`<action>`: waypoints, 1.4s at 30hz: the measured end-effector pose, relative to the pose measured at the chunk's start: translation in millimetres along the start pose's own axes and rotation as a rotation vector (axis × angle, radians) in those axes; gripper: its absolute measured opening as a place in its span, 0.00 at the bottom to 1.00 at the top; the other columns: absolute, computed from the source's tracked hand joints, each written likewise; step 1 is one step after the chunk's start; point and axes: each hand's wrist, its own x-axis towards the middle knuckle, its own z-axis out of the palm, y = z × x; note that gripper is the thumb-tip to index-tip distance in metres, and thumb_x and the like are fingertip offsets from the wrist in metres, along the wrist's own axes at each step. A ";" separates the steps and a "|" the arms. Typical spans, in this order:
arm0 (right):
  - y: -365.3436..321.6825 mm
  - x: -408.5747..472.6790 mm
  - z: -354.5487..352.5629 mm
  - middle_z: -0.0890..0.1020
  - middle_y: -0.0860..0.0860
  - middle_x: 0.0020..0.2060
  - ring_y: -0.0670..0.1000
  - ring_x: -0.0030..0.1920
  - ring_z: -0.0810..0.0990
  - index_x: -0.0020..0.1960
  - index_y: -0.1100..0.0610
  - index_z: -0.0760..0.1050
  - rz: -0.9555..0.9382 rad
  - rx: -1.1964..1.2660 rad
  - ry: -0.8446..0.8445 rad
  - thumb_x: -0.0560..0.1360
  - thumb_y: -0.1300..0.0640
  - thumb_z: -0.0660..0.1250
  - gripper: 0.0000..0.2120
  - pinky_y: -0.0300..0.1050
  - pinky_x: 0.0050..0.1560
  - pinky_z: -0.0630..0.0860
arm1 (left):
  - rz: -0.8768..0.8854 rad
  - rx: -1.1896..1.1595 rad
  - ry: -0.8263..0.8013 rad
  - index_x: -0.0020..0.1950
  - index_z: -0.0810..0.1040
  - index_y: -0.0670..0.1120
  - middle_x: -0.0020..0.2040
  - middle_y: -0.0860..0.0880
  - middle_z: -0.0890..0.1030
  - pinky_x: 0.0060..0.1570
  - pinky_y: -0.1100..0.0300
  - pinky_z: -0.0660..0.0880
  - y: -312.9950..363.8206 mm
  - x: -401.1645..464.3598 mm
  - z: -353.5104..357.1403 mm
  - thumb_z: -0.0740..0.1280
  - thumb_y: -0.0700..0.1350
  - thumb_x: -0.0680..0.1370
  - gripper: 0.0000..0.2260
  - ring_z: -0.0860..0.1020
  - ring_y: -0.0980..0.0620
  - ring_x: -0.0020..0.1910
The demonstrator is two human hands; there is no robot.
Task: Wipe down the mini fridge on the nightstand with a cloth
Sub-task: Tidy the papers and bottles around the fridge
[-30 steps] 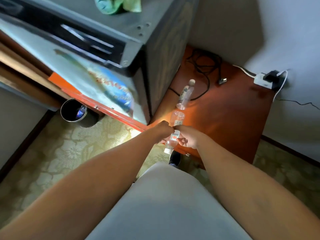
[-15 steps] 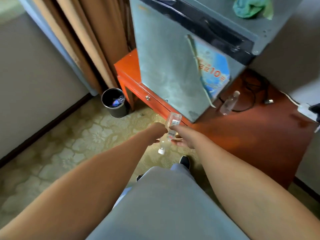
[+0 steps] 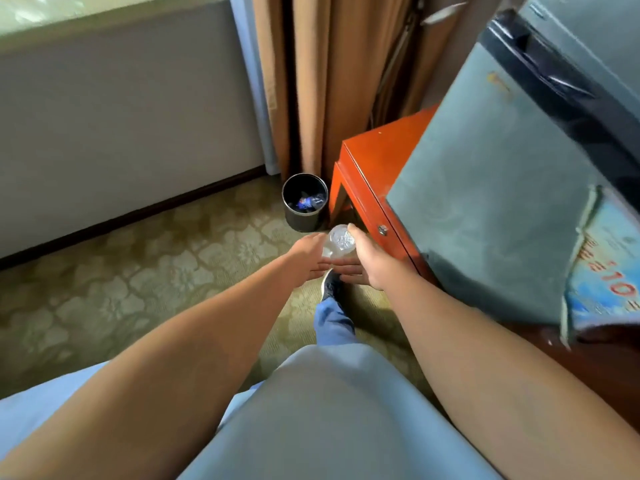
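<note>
right hand (image 3: 375,263) is gripping a clear bottle (image 3: 341,239), thumb on its base | left hand (image 3: 308,258) is touching bottle with straight fingers | fridge (image 3: 502,202) is sitting on orange surface (image 3: 374,157), right of hands | bin (image 3: 304,201) is standing beyond on the floor

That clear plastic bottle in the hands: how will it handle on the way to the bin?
The clear bottle looks empty, so probably light. Its thin crinkled wall may buckle under a firm grip. Round, it would likely roll if dropped short of the black bin.
</note>
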 end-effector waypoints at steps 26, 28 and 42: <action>-218.8 225.7 51.7 0.84 0.54 0.54 0.52 0.48 0.84 0.61 0.52 0.76 0.254 -0.201 -0.077 0.81 0.42 0.61 0.17 0.46 0.46 0.84 | -0.217 -0.243 0.045 0.71 0.74 0.55 0.61 0.47 0.82 0.58 0.52 0.79 184.5 215.5 -62.4 0.65 0.49 0.82 0.16 0.81 0.49 0.51; -227.3 243.0 58.4 0.84 0.54 0.53 0.53 0.51 0.85 0.61 0.52 0.77 0.286 -0.196 -0.047 0.80 0.41 0.62 0.17 0.48 0.51 0.83 | -0.249 -0.232 0.036 0.71 0.74 0.55 0.60 0.47 0.82 0.58 0.52 0.79 191.3 233.9 -70.2 0.66 0.50 0.82 0.16 0.81 0.50 0.48; -287.1 371.8 108.9 0.76 0.54 0.42 0.54 0.39 0.80 0.57 0.57 0.76 0.280 -0.158 0.148 0.79 0.50 0.65 0.12 0.54 0.51 0.84 | -0.280 0.056 0.059 0.61 0.73 0.48 0.41 0.50 0.72 0.45 0.55 0.69 250.4 356.1 -111.5 0.63 0.46 0.82 0.08 0.69 0.51 0.38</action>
